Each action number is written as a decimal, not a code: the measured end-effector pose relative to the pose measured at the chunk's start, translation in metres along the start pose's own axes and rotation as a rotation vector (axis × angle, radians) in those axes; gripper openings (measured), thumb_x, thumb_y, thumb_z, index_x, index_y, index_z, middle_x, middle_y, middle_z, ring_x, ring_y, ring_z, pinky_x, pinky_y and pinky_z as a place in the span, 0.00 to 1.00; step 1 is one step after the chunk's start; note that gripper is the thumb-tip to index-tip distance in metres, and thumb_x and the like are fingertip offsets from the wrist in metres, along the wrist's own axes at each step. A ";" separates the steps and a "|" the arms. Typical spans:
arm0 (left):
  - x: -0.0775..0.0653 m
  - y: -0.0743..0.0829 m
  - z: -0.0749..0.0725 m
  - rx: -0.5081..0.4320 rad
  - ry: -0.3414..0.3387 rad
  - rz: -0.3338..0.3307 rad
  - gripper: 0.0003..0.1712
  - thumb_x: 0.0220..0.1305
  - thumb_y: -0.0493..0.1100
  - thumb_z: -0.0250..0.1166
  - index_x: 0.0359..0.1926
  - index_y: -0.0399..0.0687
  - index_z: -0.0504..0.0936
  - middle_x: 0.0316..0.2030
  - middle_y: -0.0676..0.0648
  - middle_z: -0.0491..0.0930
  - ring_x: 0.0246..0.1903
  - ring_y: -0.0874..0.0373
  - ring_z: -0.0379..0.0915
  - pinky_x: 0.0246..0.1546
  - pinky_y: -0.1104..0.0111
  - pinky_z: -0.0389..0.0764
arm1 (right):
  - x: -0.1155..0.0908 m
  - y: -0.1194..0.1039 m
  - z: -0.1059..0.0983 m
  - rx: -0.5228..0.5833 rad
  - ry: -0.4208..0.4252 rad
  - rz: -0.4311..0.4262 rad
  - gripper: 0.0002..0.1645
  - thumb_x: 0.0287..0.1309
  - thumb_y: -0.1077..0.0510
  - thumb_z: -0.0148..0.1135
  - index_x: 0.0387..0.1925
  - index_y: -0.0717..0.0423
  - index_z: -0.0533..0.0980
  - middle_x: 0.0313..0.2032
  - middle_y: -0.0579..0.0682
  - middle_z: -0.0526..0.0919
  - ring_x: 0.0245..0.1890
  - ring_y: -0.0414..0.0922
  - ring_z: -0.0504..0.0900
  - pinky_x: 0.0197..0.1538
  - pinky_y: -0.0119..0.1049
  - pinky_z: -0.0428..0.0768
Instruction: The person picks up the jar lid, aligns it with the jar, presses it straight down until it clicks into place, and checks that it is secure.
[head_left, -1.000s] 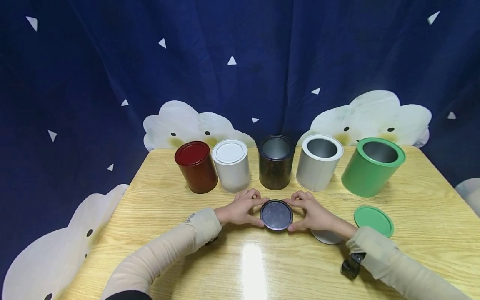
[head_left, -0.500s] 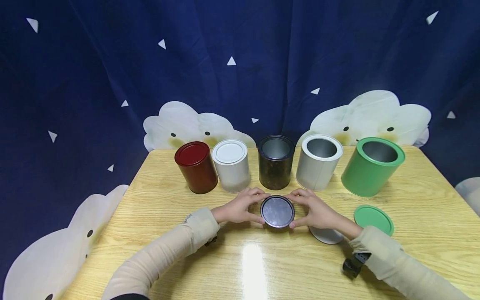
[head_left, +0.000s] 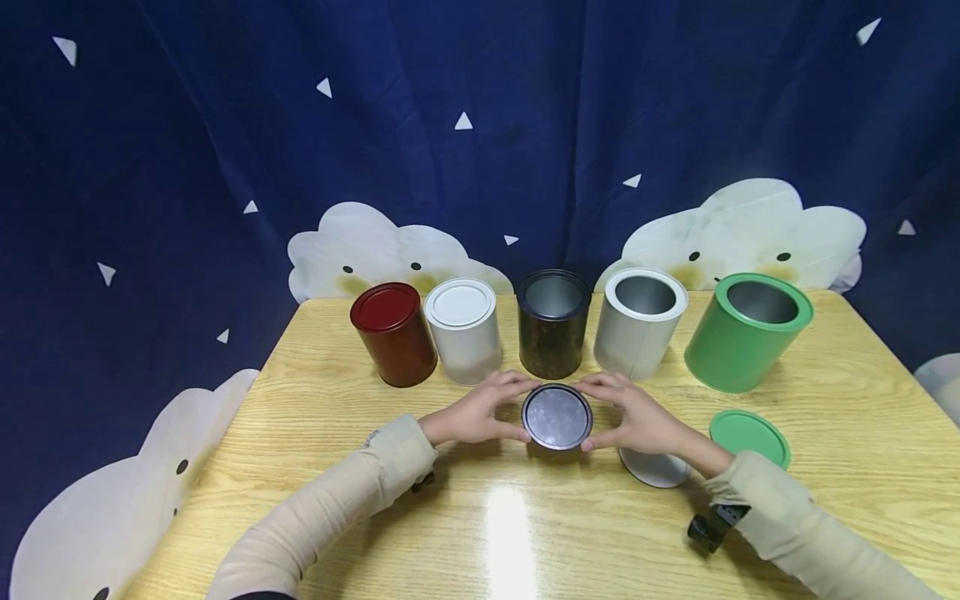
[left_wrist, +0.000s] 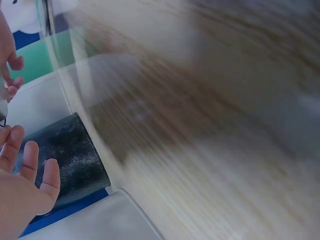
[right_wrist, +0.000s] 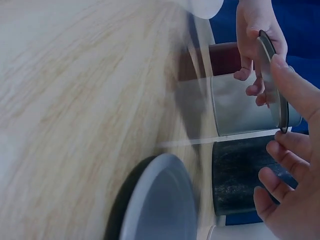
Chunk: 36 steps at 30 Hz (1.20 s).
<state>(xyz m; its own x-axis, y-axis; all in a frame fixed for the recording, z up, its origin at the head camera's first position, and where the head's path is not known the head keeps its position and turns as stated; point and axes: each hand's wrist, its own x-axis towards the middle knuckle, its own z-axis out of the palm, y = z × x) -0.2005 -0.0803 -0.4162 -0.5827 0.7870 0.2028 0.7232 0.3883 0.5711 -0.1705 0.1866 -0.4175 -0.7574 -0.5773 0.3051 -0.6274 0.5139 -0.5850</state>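
A round black lid point(head_left: 557, 417) is held level between both hands, in front of the open black can point(head_left: 553, 346). My left hand point(head_left: 480, 412) pinches its left edge between thumb and fingers. On the opposite edge my right hand point(head_left: 641, 419) grips it the same way. The right wrist view has the lid point(right_wrist: 271, 82) edge-on, raised above the table, with fingertips at its rim. In the left wrist view the left hand point(left_wrist: 27, 185) overlaps the black can point(left_wrist: 70, 155), and little of the lid shows. A white lid point(head_left: 655, 471) lies partly hidden under the right wrist.
Along the back of the wooden table point(head_left: 420, 517) stand a red can point(head_left: 397, 342) and a white can point(head_left: 465, 337), both lidded. To the right are an open white can point(head_left: 637, 342) and an open green can point(head_left: 738, 350). A green lid point(head_left: 750, 435) lies near the right forearm.
Both hands have lifted the black lid and shifted it slightly towards the black can; it looks a little larger in the head view. The cans and the other lids stay in place.
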 end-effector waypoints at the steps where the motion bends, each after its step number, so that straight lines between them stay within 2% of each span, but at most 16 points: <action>1: 0.000 0.001 -0.001 -0.007 0.006 -0.001 0.40 0.47 0.46 0.72 0.61 0.39 0.68 0.54 0.44 0.69 0.55 0.53 0.60 0.54 0.62 0.62 | 0.000 0.000 -0.001 0.000 0.003 -0.001 0.45 0.29 0.51 0.78 0.53 0.65 0.73 0.49 0.56 0.75 0.51 0.54 0.69 0.49 0.55 0.68; 15: -0.001 0.007 -0.006 -0.067 0.141 -0.020 0.36 0.43 0.43 0.74 0.56 0.39 0.73 0.51 0.44 0.73 0.53 0.52 0.64 0.54 0.62 0.64 | 0.002 -0.002 -0.008 0.032 0.039 0.004 0.44 0.30 0.50 0.78 0.53 0.63 0.73 0.50 0.56 0.74 0.51 0.55 0.68 0.49 0.57 0.67; 24: -0.002 0.010 -0.008 -0.090 0.145 -0.036 0.38 0.45 0.42 0.73 0.58 0.39 0.71 0.53 0.44 0.71 0.54 0.51 0.62 0.55 0.60 0.64 | 0.004 -0.004 -0.012 0.048 0.066 0.010 0.43 0.29 0.51 0.78 0.52 0.62 0.74 0.50 0.55 0.74 0.52 0.54 0.67 0.48 0.57 0.67; 32: 0.001 0.018 -0.007 -0.057 0.205 -0.054 0.43 0.40 0.45 0.76 0.59 0.38 0.70 0.54 0.44 0.69 0.54 0.52 0.61 0.55 0.61 0.64 | 0.007 -0.007 -0.016 0.045 0.097 0.018 0.44 0.28 0.52 0.78 0.52 0.64 0.73 0.51 0.58 0.73 0.52 0.55 0.66 0.48 0.58 0.67; 36: 0.003 0.020 -0.007 -0.037 0.236 -0.042 0.43 0.39 0.45 0.77 0.58 0.37 0.70 0.52 0.44 0.70 0.52 0.52 0.61 0.53 0.61 0.65 | 0.008 -0.010 -0.017 0.044 0.112 0.021 0.44 0.28 0.53 0.78 0.52 0.64 0.73 0.51 0.58 0.73 0.52 0.55 0.66 0.49 0.57 0.67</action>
<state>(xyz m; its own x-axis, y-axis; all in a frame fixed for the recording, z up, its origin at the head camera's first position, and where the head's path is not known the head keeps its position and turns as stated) -0.1904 -0.0742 -0.3986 -0.6857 0.6348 0.3561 0.6849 0.3972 0.6109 -0.1737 0.1875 -0.3970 -0.7872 -0.4912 0.3728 -0.6045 0.4951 -0.6240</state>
